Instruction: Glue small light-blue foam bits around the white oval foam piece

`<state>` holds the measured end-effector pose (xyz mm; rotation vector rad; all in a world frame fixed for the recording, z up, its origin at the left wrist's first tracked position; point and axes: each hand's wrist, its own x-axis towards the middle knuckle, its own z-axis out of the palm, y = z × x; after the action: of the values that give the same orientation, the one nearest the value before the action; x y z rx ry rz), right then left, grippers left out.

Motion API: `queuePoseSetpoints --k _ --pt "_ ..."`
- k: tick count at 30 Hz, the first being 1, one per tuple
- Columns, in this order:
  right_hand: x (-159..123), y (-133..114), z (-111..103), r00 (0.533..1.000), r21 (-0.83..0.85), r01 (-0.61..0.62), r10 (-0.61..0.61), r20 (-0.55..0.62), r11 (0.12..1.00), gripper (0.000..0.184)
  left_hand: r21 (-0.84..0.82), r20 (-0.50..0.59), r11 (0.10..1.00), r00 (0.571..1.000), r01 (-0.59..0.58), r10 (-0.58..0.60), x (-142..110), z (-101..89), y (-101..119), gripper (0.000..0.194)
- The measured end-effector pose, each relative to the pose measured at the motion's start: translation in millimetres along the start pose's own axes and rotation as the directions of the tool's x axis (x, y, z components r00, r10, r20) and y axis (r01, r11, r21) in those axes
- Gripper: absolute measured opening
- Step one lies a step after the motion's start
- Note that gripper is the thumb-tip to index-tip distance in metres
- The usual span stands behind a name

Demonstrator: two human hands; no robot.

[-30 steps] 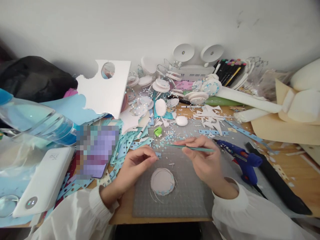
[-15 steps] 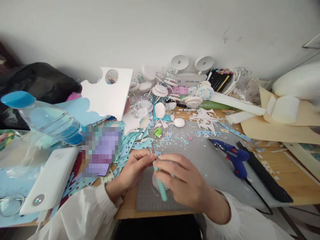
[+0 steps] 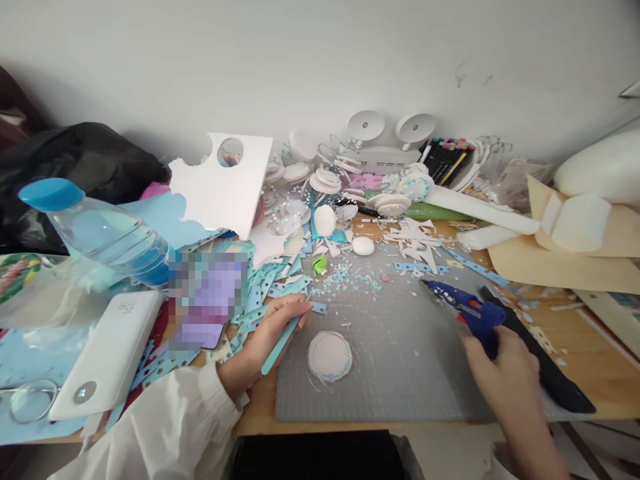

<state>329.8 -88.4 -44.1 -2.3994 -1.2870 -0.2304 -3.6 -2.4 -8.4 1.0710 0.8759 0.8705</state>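
Item, left hand [image 3: 287,319]: fingers bent and pressed together on teal tweezers [image 3: 273,357], which half a second ago are in the right hand; the tool lies slantwise, point away from the body.

Item, right hand [image 3: 513,370]: moved from the middle to the far right, now at the handle of a blue glue gun [image 3: 467,308], thumb on the near side; blur and angle leave it uncertain whether the fingers close on it.

Item, white disc [image 3: 329,353], thread-edged, pale blue bits on its rim: on the grey cutting mat [image 3: 390,380], now uncovered, touched by neither hand.

Item, small blue and white pieces [image 3: 345,275]: scattered beyond the disc.

Consequence for the work: tweezers parked left, right hand free for the gun.
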Motion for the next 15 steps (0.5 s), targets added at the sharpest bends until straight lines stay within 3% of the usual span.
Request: queuePoseSetpoints --k 2,4,7,9,13,15 --pt "5 -2 4 1.0 -0.009 0.023 -0.023 -0.005 1.0 0.023 -0.027 0.009 1.0 1.0 0.001 0.0 1 0.3 -1 0.038" --pt "12 -3 4 0.992 0.082 0.092 -0.083 -0.1 0.992 0.031 -0.036 0.016 0.999 1.0 0.004 -0.003 1 -0.2 -2 0.038" --pt "24 -8 -4 0.963 0.203 0.196 -0.15 -0.224 0.959 0.029 -0.039 0.023 0.999 1.0 0.014 -0.013 1 -1.7 -3 0.038" --pt "33 -17 -17 0.974 0.239 0.127 -0.075 -0.213 0.963 0.032 -0.035 0.031 0.999 0.999 0.023 -0.022 0 -2.8 -4 0.038" --pt "46 -56 -42 0.986 0.352 -0.115 0.151 -0.076 0.929 0.037 -0.029 0.035 0.999 0.999 0.02 -0.019 0 -4.0 -5 0.037" --pt "48 -81 -45 0.992 0.4 -0.097 0.123 -0.04 0.911 0.032 -0.022 0.036 1.0 0.999 0.016 -0.016 0 -4.3 -5 0.038"
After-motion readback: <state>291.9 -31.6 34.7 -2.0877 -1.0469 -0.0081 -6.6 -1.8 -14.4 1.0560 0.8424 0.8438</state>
